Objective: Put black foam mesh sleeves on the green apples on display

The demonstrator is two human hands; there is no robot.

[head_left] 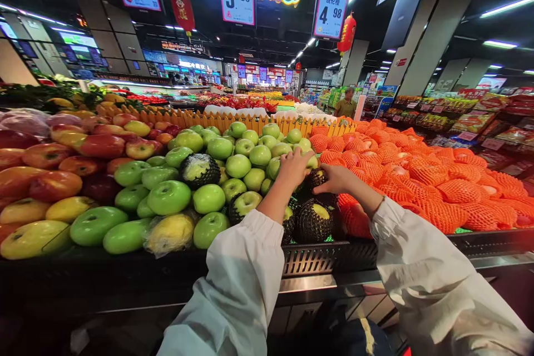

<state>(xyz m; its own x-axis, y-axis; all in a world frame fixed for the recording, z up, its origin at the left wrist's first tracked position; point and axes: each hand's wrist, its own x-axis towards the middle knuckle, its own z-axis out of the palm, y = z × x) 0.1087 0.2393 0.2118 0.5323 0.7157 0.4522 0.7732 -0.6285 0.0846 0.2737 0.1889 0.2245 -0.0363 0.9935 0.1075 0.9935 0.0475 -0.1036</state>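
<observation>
My left hand (293,167) reaches over the green apples, its fingers bent down beside a green apple (312,162); what lies under the fingers is hidden. Close by on the right, my right hand (337,179) curves its thumb and fingers around the side of a fruit in a black foam net (317,178). This netted fruit sits between the two hands. Just below it rests a larger fruit in black netting (315,221), its pale green top showing. Another black-netted green apple (246,203) lies left of my left wrist.
Red and yellow apples (56,184) fill the left side. Orange-netted fruit (421,175) is piled on the right. A black slatted basket edge (311,259) runs along the front, and a low yellow fence (208,120) along the back. Someone (346,104) stands farther off.
</observation>
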